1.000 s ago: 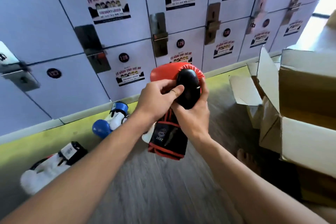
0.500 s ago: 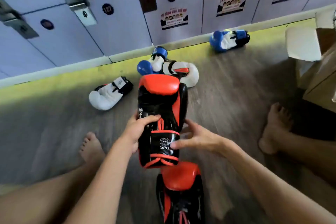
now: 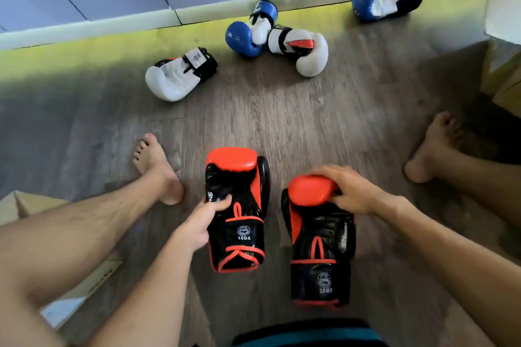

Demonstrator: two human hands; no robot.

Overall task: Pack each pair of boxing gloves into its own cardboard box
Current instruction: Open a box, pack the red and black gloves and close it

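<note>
Wood-grain floor [image 3: 282, 113]; left hand [image 3: 197, 224], right hand [image 3: 352, 191] grip glossy padded gloves [image 3: 232, 162].

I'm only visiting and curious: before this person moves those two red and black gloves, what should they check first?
1. Matching pair: the left red-and-black glove and right red-and-black glove share colours and a 10OZ mark: ok.
2. Left hand grips its glove's side, thumb across the front: ok.
3. Right hand curls over the other glove's red tip: ok.
4. Cardboard box open and empty: cannot tell, only its edge shows.
5. Other gloves out of the way: a white glove and a blue glove lie apart, nearer the wall: ok.
</note>
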